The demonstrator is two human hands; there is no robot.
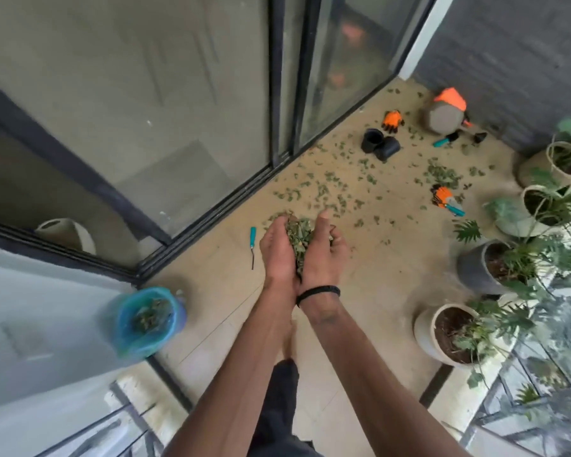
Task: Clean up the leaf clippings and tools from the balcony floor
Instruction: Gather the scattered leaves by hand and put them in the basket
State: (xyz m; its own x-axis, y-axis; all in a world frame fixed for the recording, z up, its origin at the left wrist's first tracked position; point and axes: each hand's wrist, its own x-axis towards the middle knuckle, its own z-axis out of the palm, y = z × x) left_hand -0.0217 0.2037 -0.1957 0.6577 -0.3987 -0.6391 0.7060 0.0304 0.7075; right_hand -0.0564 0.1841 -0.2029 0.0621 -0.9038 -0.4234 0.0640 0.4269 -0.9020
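My left hand (277, 249) and my right hand (325, 252) are pressed side by side, cupped around a bundle of green leaf clippings (298, 235) held above the balcony floor. More clippings (330, 186) lie scattered over the tan floor ahead. A teal-handled weeder tool (252, 240) lies just left of my hands. An orange glove with a teal tool (444, 199) lies to the right. Another orange glove (393, 120) and a teal trowel (444, 140) lie farther back. A bin lined with a blue bag (145, 321), with some clippings inside, stands at lower left.
Two black nursery pots (379, 143) lie on the floor near a tipped grey pot with an orange lid (445, 113). Potted plants (455, 334) line the right edge. Sliding glass doors (185, 110) run along the left.
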